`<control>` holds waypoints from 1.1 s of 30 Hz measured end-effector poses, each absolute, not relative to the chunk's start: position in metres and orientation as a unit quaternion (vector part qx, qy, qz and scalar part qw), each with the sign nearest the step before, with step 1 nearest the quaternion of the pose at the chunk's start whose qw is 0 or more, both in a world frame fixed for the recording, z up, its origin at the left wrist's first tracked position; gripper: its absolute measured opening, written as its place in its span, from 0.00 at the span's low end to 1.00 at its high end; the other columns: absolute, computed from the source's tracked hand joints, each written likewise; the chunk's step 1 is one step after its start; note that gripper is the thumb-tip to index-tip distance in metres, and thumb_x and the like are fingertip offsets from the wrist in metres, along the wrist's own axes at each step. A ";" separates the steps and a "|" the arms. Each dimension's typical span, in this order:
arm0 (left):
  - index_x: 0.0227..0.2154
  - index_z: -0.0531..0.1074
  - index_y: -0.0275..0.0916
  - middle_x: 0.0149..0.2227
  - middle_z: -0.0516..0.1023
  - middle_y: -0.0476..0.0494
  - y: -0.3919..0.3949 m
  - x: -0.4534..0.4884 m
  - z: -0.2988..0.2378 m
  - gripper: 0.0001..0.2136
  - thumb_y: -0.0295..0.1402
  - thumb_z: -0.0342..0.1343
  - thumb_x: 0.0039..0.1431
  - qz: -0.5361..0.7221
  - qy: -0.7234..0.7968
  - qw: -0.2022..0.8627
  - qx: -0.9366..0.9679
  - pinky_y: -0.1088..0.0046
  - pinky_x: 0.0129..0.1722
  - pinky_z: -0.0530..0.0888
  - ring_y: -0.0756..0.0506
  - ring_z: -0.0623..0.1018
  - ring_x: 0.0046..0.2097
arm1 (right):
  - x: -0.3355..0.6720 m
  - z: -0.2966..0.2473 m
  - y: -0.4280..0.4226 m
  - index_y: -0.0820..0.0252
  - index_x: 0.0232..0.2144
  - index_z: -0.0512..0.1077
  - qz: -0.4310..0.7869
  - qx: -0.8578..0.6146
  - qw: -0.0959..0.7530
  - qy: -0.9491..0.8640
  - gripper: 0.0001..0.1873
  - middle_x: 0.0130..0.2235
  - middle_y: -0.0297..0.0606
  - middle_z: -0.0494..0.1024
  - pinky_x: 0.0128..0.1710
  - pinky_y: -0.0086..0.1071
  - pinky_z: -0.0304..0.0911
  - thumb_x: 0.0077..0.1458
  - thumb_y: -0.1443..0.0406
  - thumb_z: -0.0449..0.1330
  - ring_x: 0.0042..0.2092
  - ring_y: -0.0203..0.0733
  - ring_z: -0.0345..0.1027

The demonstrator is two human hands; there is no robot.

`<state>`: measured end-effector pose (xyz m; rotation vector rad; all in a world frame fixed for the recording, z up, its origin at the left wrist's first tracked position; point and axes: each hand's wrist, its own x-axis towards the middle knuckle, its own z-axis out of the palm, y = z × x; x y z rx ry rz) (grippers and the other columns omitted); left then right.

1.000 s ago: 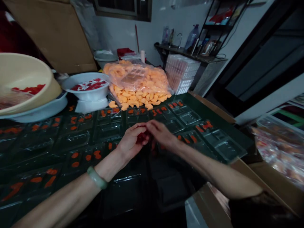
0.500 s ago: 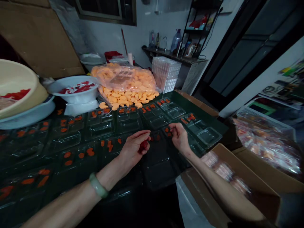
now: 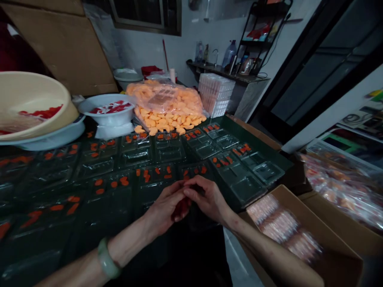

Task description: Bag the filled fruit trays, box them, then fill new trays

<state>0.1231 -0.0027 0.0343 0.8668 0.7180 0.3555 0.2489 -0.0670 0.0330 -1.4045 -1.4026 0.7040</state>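
Observation:
My left hand (image 3: 167, 205), with a pale green bangle on the wrist, is cupped, palm inward, around small dark red pieces (image 3: 181, 208), mostly hidden by the fingers. Against its fingertips press the pinched thumb and fingers of my right hand (image 3: 208, 197); whatever is between them cannot be made out. Just beyond both hands lies a clear plastic compartment tray (image 3: 196, 165) with several orange-red pieces along its far side. To the right, another clear tray (image 3: 245, 185) has similar pieces (image 3: 223, 161) in its far compartments and bare near ones.
Rows of similar trays (image 3: 134, 157) cover the dark green table. At the back sit a bag of orange pieces (image 3: 167, 105), a light blue bowl (image 3: 107, 115) and a cream basin (image 3: 36, 91). An open cardboard box (image 3: 329, 239) with wrapped packs stands at right.
My right hand has moved from the right-hand tray back to my left hand, so their fingers meet. Both hands are nearer my body. The view has shifted slightly.

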 end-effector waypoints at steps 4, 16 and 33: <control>0.35 0.67 0.37 0.19 0.65 0.52 -0.006 0.108 0.030 0.12 0.40 0.55 0.53 0.176 0.327 0.856 0.359 0.81 0.12 0.51 0.54 0.65 0.15 | 0.231 0.027 -0.070 0.57 0.36 0.72 0.343 -0.576 0.535 -0.515 0.08 0.32 0.35 0.74 0.34 0.30 0.62 0.51 0.64 0.57 0.33 0.37 0.68; 0.33 0.70 0.31 0.26 0.68 0.45 0.009 0.056 0.035 0.12 0.34 0.46 0.55 0.212 0.395 0.869 0.210 0.77 0.15 0.59 0.49 0.70 0.23 | 0.296 -0.013 -0.023 0.57 0.26 0.71 0.018 -0.785 0.242 -0.569 0.05 0.28 0.35 0.73 0.31 0.31 0.57 0.50 0.67 0.55 0.32 0.40 0.65; 0.23 0.67 0.35 0.18 0.65 0.53 0.034 0.045 0.041 0.11 0.36 0.61 0.45 0.358 0.377 0.798 0.304 0.81 0.13 0.56 0.56 0.63 0.17 | 0.170 0.042 -0.004 0.59 0.27 0.66 0.341 -0.556 0.437 -0.619 0.04 0.25 0.30 0.72 0.27 0.25 0.61 0.52 0.65 0.57 0.26 0.32 0.66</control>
